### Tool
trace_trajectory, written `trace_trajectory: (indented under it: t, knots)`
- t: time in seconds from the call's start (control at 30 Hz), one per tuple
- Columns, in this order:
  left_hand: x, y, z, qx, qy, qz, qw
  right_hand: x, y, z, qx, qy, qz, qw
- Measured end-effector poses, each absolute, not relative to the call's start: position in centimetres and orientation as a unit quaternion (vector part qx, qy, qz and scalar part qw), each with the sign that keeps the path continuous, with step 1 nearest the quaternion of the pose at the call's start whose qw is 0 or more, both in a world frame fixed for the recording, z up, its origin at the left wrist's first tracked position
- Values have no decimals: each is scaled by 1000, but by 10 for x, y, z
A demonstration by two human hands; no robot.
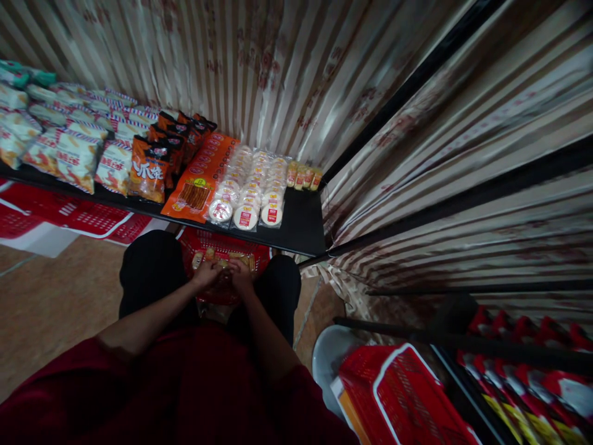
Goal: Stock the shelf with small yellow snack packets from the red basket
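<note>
Between my knees stands a red plastic basket (208,238) holding several small yellowish snack packets (249,259). Both my hands are over it, close together. My left hand (207,274) and my right hand (240,275) are closed with fingertips meeting on a small yellowish snack packet (223,264), partly hidden by the fingers. On the black shelf (303,222) just beyond, similar small packets (304,176) stand in a short row at the right end. Left of them lie rows of round white crackers in clear wrap (245,216).
Further left on the shelf are a flat orange snack bag (197,188), orange-black bags (148,170) and many white chip bags (76,154). Red baskets (115,225) sit under the shelf. Striped curtain (259,74) and black poles (398,93) close off the back and right. Another red basket (407,395) stands lower right.
</note>
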State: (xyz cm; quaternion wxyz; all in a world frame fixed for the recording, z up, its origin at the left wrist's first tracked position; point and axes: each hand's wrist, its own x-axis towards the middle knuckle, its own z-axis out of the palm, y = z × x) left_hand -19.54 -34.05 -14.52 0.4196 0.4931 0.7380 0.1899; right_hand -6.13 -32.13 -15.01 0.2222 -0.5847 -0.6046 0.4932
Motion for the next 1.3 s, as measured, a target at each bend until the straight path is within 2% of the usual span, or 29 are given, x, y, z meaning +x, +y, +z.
trace_trajectory:
  t: [0.17,0.37,0.67,1.1,1.3]
  knots:
    - [-202,-337,-142,501,727,216,418,-62,-320,-145,-595,-548,535,242]
    - [-208,-335,-138,504,708,247,429,-54,-319,-132,-596,-586,482,262]
    - [-198,-336,-90,373,680,347,527,-39,-313,-106,-585,-611,450,289]
    - [-172,-339,-50,131,592,497,621,-30,-313,-96,-539,-340,635,437]
    - [-163,-338,-42,100,560,501,652,-21,-311,-79,-514,-313,641,476]
